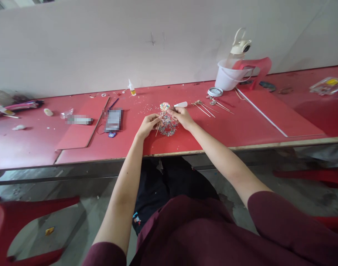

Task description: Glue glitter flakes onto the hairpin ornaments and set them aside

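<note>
Holding pin (164, 106) by loose bits (169, 130) near the desk (182, 144)'s front edge | left hand (149, 124): pinching shaft (157, 131) | right hand (182, 115): nearer the head (164, 105), cannot tell whether gripping | long axis: head toward far edge, shaft frontward, slightly left

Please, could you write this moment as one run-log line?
left hand: pinches thin stick | right hand: at colourful ornament | below hands: loose shiny pieces | right of hands: more ornamented sticks

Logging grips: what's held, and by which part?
A decorated stick: left hand pinching its shaft, right hand at the edge of its head, perhaps gripping.
</note>
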The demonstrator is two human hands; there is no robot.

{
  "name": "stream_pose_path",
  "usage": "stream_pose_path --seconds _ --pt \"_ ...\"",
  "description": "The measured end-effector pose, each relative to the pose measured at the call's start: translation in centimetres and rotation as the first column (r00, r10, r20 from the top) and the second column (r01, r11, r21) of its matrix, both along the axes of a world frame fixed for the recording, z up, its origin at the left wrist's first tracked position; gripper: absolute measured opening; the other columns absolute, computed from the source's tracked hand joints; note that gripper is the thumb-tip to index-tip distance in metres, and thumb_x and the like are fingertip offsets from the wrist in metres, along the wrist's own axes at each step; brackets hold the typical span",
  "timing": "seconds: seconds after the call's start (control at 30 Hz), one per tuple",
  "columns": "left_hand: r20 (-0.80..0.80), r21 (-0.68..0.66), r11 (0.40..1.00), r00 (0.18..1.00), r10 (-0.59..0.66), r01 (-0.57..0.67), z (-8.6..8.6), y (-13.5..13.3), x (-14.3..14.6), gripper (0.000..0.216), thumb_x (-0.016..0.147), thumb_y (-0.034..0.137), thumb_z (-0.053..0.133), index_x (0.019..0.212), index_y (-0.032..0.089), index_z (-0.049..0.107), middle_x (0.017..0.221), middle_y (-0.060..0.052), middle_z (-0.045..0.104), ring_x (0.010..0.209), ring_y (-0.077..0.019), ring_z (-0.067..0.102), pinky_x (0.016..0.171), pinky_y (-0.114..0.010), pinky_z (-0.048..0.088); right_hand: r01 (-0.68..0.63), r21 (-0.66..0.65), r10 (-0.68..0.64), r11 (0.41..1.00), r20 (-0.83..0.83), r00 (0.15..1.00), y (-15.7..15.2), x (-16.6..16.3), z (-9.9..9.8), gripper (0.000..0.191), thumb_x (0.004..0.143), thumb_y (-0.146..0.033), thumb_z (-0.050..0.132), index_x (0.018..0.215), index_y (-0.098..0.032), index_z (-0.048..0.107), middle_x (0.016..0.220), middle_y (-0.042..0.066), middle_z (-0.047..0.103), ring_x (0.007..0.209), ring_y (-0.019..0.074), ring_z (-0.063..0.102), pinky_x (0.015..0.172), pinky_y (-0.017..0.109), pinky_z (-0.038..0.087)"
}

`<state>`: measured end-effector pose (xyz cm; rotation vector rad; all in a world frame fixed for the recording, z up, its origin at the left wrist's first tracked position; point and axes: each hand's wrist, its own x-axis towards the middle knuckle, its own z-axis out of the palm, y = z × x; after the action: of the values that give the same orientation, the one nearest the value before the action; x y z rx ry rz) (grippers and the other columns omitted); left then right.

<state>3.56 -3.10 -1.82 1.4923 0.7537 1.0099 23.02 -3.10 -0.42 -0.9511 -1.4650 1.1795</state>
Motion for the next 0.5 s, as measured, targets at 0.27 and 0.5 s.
stream_pose_path --seconds 0.27,0.5 --pt "-0.029 0.028 1.0 1.0 -0.004 0.005 0.1 -0.11 -0.06 0.031 0.083 0.044 0.067 0.085 0.013 0.063 0.072 -0.004 0.068 0.045 -0.0034 0.049 0.041 -0.016 0.031 -0.059 0.146 0.041 0.987 0.125 0.991 -0.5 -0.57 -0.02 0.036 0.076 -0.055 0.068 0.077 -0.019 0.063 0.061 -0.004 0.042 0.055 0.0099 0.031 0.049 0.026 0.024" --pt "-0.052 0.036 0.999 0.999 0.01 -0.008 0.12 -0.15 0.0 0.036 0.08 0.048 0.069 0.083 0.013 0.063 0.071 -0.004 0.069 0.045 -0.0037 0.05 0.041 -0.016 0.031 -0.053 0.16 0.036 0.986 0.107 0.994 -0.6 -0.85 -0.06 0.038 0.078 -0.057 0.065 0.075 -0.019 0.063 0.06 -0.004 0.043 0.055 0.01 0.032 0.051 0.026 0.025"
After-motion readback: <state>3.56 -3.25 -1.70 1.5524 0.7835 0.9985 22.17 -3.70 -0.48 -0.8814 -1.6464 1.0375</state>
